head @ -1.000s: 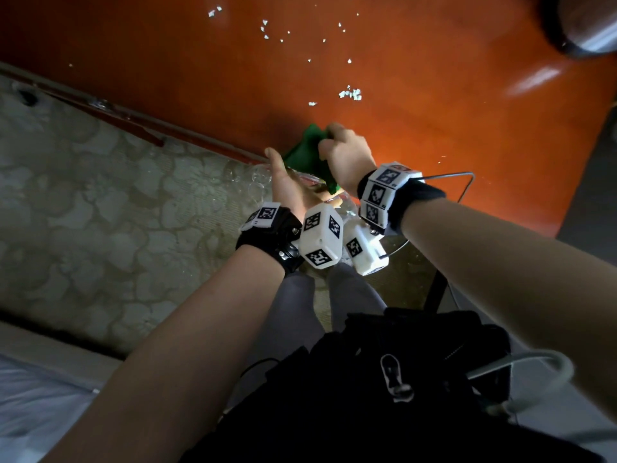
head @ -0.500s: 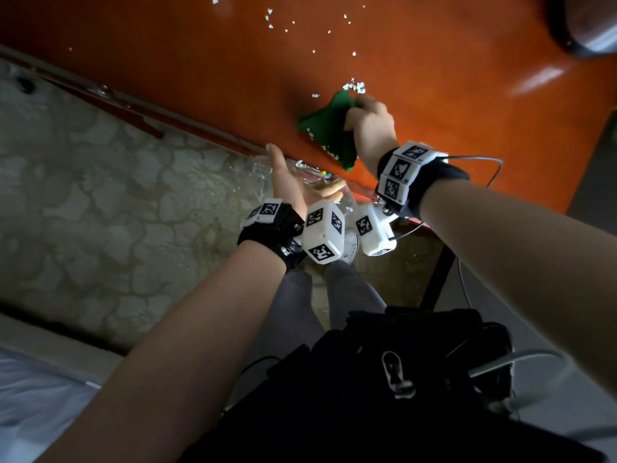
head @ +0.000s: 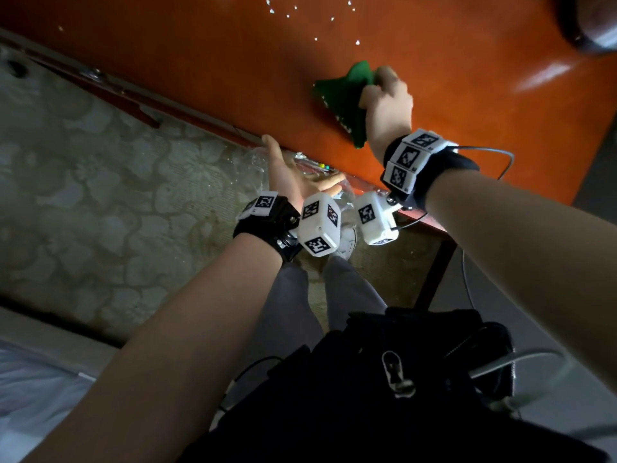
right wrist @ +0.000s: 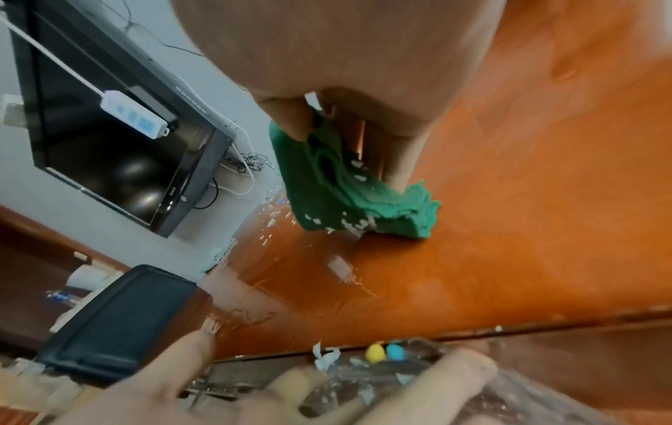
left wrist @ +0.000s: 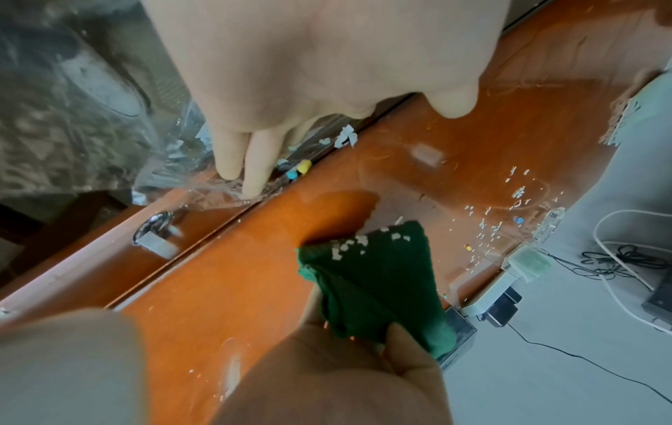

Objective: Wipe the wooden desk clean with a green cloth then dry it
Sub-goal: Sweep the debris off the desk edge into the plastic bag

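The orange wooden desk (head: 200, 55) has white crumbs (head: 317, 38) scattered at its far side. My right hand (head: 377, 85) grips a bunched green cloth (head: 340, 98) and presses it on the desk top, with crumbs stuck to the cloth (left wrist: 374, 273). The cloth (right wrist: 349, 184) hangs from my thumb and fingers down to the wood. My left hand (head: 300, 165) is palm up at the desk's front edge. Its straight fingers (left wrist: 251, 164) press a clear plastic bag (left wrist: 171, 161) against that edge. Paper bits and small yellow and blue pieces (right wrist: 385, 352) lie in the bag's mouth.
A dark round object (head: 587, 25) stands at the desk's far right corner. A metal drawer handle (left wrist: 156, 227) sits under the front edge. A black tray (right wrist: 109, 319), a monitor (right wrist: 109, 138) and a power strip with cables (right wrist: 134, 118) lie beyond the desk.
My right hand has slid the green cloth away from the front edge, further onto the desk toward the crumbs. My left hand has stayed at the edge with the bag.
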